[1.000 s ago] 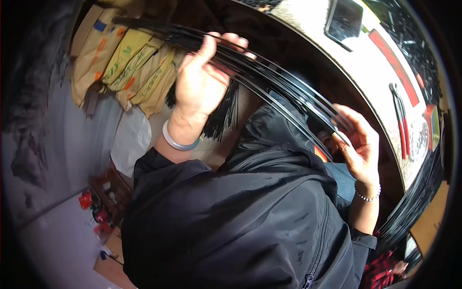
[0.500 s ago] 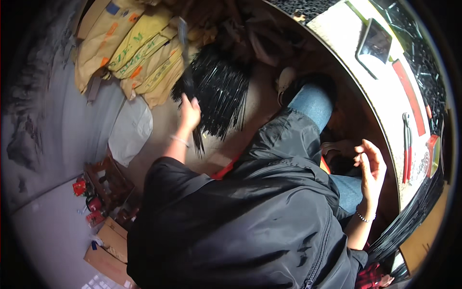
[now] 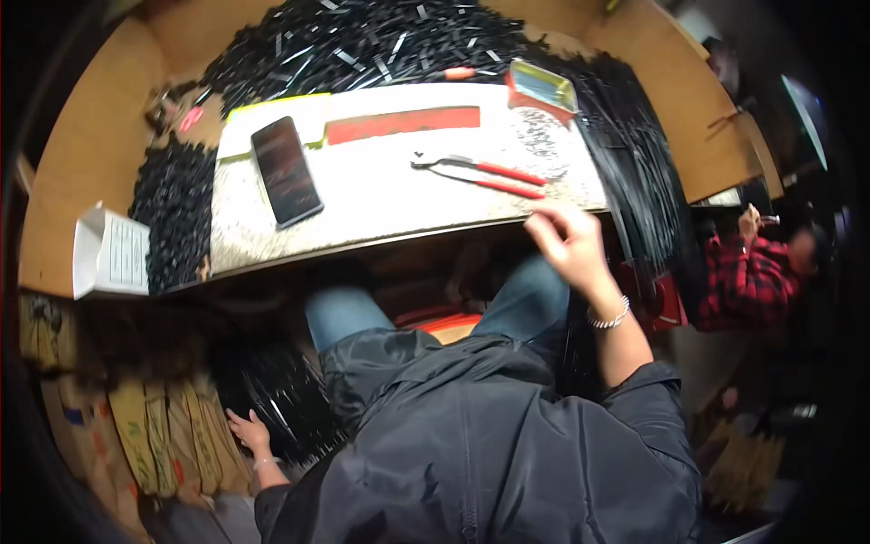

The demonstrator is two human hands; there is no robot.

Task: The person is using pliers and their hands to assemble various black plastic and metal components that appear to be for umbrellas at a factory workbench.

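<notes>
The person sits up against the pale worktop (image 3: 372, 204), a dark jacket (image 3: 507, 444) over blue jeans (image 3: 344, 313), with the two hands well apart. Down on the left, below the level of the worktop, the left hand (image 3: 251, 433) reaches out beside a pile of long, thin black strips (image 3: 281, 390); its fingers are spread and I can see nothing gripped in them, though from here I cannot tell whether they touch the strips. Several tan and yellow sacks (image 3: 136, 426) lie just to the other side of that hand. The right hand (image 3: 571, 245) is raised at the near edge of the worktop, close to the red-handled pliers (image 3: 494, 174) but apart from them, the thumb and fingers loosely curved with a narrow gap between and nothing visible in their hold. A beaded bracelet (image 3: 609, 314) circles that wrist. On the worktop a dark phone (image 3: 285, 172) lies at a slant on the left, partly over a yellow-edged sheet (image 3: 240, 130), and a flat red strip (image 3: 403, 125) lies beyond the pliers. A small red box (image 3: 542, 92) sits at the far right corner. Black pieces (image 3: 372, 45) are heaped along the back, and a thick bundle of long black lengths (image 3: 639, 172) runs down the right side. Farther right, a co-worker in a checked red shirt (image 3: 748, 281) is at another place.
</notes>
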